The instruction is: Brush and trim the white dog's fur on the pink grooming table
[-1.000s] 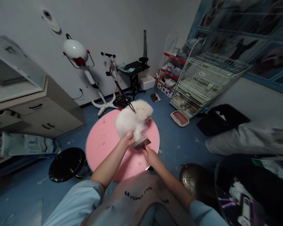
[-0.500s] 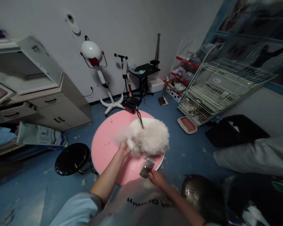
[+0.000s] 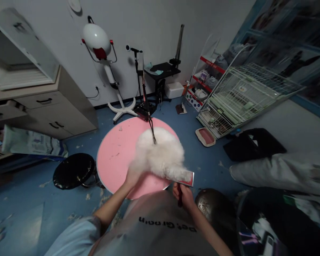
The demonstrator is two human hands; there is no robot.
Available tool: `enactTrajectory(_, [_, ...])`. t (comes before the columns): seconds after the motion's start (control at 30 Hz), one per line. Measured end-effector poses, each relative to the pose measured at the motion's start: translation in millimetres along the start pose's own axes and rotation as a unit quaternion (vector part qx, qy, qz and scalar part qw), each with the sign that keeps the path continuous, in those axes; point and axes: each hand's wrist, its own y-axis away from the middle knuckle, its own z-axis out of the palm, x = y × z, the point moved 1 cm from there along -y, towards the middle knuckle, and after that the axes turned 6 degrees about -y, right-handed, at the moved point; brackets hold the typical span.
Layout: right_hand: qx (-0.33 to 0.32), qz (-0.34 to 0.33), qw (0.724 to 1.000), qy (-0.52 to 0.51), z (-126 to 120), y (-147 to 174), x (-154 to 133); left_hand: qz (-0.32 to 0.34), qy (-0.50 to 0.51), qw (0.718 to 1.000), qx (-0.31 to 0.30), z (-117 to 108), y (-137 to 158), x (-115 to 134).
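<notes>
A fluffy white dog (image 3: 162, 147) is on the round pink grooming table (image 3: 112, 153), with a dark leash loop (image 3: 152, 133) running down to its fur. My left hand (image 3: 133, 175) is against the dog's near left side; its fingers are smeared by motion and partly lost in the fur. My right hand (image 3: 184, 195) is closed around the dark handle of a slicker brush (image 3: 188, 182). The brush has a red pad with a silvery edge, and pale fur covers much of it beside the dog's near right side. The dog's head and legs are hard to make out.
A black round stool (image 3: 74, 170) stands left of the table, a dark stool (image 3: 216, 209) at right. Behind are a white dryer on a stand (image 3: 97, 39) and a black grooming table (image 3: 162, 71). A wire cage (image 3: 237, 99) and someone's grey-clad leg (image 3: 269, 174) are at right.
My right hand has raised and turned the slicker brush, bringing it to the dog's near side with fur on it. My left hand stays at the dog. The view has shifted slightly.
</notes>
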Motion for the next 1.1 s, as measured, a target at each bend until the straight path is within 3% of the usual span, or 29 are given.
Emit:
enactTrajectory(0.07, [-0.025,0.02,0.999,-0.018,2.3,4.3,-0.3,0.118,-0.089,0.989,-0.014,5.6,28.1,-2.4])
enactTrajectory(0.1, [-0.037,0.031,0.999,-0.022,4.4,6.2,0.6,0.173,-0.16,0.97,-0.055,12.7,40.0,-4.6])
enactTrajectory(0.17, [-0.063,0.052,0.996,-0.029,10.3,8.9,3.9,0.243,-0.286,0.913,-0.162,31.9,56.2,-10.5])
enactTrajectory(0.23, [-0.086,0.064,0.993,-0.049,17.1,10.3,7.4,0.285,-0.363,0.86,-0.219,49.9,61.6,-16.5])
enactTrajectory(0.37, [-0.12,0.059,0.986,-0.103,25.1,10.8,9.6,0.405,-0.423,0.792,-0.173,67.9,55.6,-28.9])
enactTrajectory(0.47, [-0.102,0.048,0.988,-0.11,21.9,8.7,8.4,0.47,-0.438,0.751,-0.154,74.2,47.2,-37.5])
enactTrajectory(0.57, [-0.048,0.044,0.995,-0.074,14.8,3.2,7.8,0.443,-0.452,0.758,-0.158,82.9,35.5,-40.2])
enactTrajectory(0.7, [0.017,0.03,0.999,-0.035,6.0,-4.4,6.9,0.347,-0.391,0.841,-0.14,94.6,23.2,-34.8])
enactTrajectory(0.77, [0.045,0.023,0.998,-0.035,1.3,-5.2,6.0,0.331,-0.369,0.853,-0.164,98.9,21.7,-30.5])
enactTrajectory(0.83, [0.045,0.03,0.997,-0.053,-2.4,-4.0,6.1,0.339,-0.401,0.817,-0.237,102.8,22.7,-26.8])
enactTrajectory(0.9, [0.03,0.033,0.996,-0.073,-4.1,-2.6,8.4,0.337,-0.458,0.755,-0.325,106.8,25.0,-25.8])
enactTrajectory(0.97, [0.023,0.041,0.997,-0.062,-3.7,-2.7,13.7,0.318,-0.493,0.72,-0.372,110.7,27.7,-28.4])
enactTrajectory(1.1, [0.065,0.045,0.997,0.021,-1.3,-6.1,28.5,0.29,-0.471,0.737,-0.389,119.6,32.0,-45.0])
